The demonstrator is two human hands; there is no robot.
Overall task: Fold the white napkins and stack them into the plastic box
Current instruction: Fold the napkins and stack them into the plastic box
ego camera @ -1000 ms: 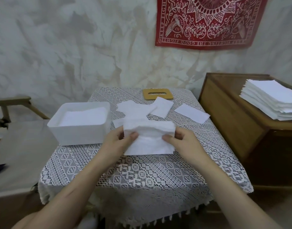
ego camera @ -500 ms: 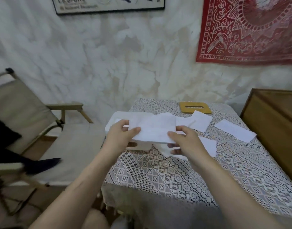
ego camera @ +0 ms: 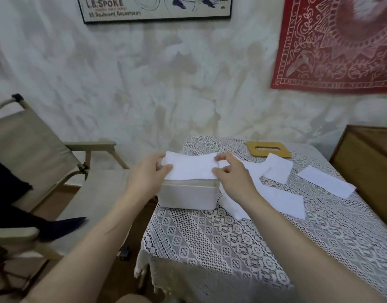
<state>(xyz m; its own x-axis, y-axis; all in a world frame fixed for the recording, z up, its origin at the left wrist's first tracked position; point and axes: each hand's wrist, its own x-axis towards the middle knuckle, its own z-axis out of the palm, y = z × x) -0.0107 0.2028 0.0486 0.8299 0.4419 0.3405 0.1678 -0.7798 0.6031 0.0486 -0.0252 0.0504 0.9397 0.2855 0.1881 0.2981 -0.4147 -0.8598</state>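
The folded white paper napkin (ego camera: pixel 191 167) is held flat over the open white plastic box (ego camera: pixel 188 196), the left hand (ego camera: pixel 147 174) and right hand (ego camera: pixel 231 177) each pinching one short end between thumb and fingers, seemingly to keep it square as it drops in.

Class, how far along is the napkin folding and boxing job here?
Done: one folded napkin is ready. In hand: left hand and right hand hold it over the plastic box, hiding its contents. Left: several loose napkins lie on the tablecloth beside it.
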